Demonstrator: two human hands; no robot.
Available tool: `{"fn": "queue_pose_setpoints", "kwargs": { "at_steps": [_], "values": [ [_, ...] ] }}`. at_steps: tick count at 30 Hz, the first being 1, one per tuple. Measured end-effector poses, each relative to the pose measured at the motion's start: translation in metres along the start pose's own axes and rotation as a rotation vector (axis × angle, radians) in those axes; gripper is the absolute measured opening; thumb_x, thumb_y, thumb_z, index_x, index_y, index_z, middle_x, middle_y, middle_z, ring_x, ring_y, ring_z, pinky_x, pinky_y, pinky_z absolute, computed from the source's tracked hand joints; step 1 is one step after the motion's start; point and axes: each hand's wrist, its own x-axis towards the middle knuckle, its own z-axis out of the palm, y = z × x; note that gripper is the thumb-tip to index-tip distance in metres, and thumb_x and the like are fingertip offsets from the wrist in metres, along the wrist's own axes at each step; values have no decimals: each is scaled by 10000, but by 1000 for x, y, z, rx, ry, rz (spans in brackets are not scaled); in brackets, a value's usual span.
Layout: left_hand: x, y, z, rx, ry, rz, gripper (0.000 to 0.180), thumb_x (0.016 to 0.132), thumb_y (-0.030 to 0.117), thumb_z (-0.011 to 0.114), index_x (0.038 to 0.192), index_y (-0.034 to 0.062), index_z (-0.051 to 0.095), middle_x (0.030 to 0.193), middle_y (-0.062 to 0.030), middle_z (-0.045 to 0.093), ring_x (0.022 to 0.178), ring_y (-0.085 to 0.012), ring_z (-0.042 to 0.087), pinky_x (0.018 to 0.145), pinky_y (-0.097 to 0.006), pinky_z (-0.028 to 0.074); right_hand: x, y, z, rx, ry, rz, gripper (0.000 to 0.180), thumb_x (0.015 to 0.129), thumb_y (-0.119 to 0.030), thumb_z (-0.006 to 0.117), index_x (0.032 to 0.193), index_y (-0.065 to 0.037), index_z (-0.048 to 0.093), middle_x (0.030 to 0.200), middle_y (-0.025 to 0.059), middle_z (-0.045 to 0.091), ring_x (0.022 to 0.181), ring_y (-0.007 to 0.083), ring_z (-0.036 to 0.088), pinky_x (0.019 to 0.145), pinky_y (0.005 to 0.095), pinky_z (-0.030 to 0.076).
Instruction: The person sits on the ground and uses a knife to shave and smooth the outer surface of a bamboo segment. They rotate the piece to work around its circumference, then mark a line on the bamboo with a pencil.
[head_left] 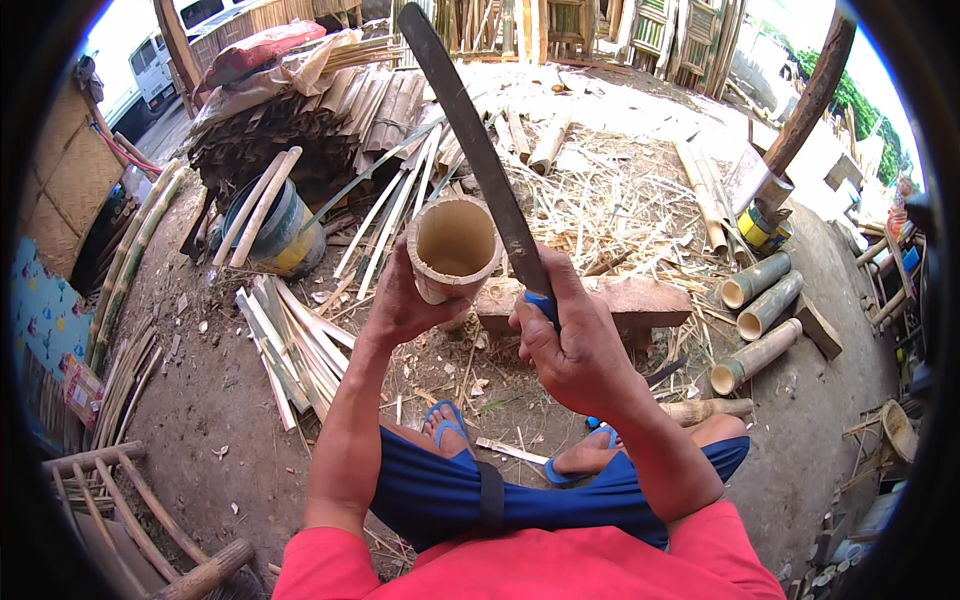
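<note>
Dirt yard (215, 440): bamboo tube (455, 240) in hand

At four o'clock, your right hand (570, 338) is wrapped round the handle of a long knife (478, 150); at nine, your left hand (400, 308) curls about the tube, near eleven. Expect it light, stiff, apt to split; grip below its rim. Beyond, at one, lie shavings (600, 210).

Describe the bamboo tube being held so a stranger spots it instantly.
From the red shirt at the bottom, follow the left forearm up to the left hand. It grips a bamboo tube, open mouth facing upward; unlike the bamboo sections lying at right, this one is hand-held.
</note>
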Motion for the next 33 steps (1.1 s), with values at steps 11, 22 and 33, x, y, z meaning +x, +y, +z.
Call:
{"fn": "queue_pose_setpoints", "kwargs": {
  "at_steps": [11,22,33],
  "values": [
    [0,5,5,-58,-62,-39,1139,657,274,975,1569,81,323,1406,-166,610,1311,-309,612,1105,-448,493,-4,34,15,3,-44,90,427,1012,-101,586,1410,0,467,812,243,667,732,416,695,689,469,526],
    [3,8,3,-83,-69,-70,1128,648,264,975,1555,53,341,1411,-179,599,1305,-320,608,1101,-454,487,-3,32,16,121,-83,200,391,1033,-120,570,1396,-37,453,803,229,659,732,396,692,686,482,512],
    [32,45,-21,53,115,80,1173,620,231,975,1565,59,301,1429,-198,561,1330,-355,582,1094,-486,487,18,-5,-15,-95,47,-38,226,1010,-103,610,1161,-46,451,719,88,553,628,184,552,581,400,436]
  ]
}}
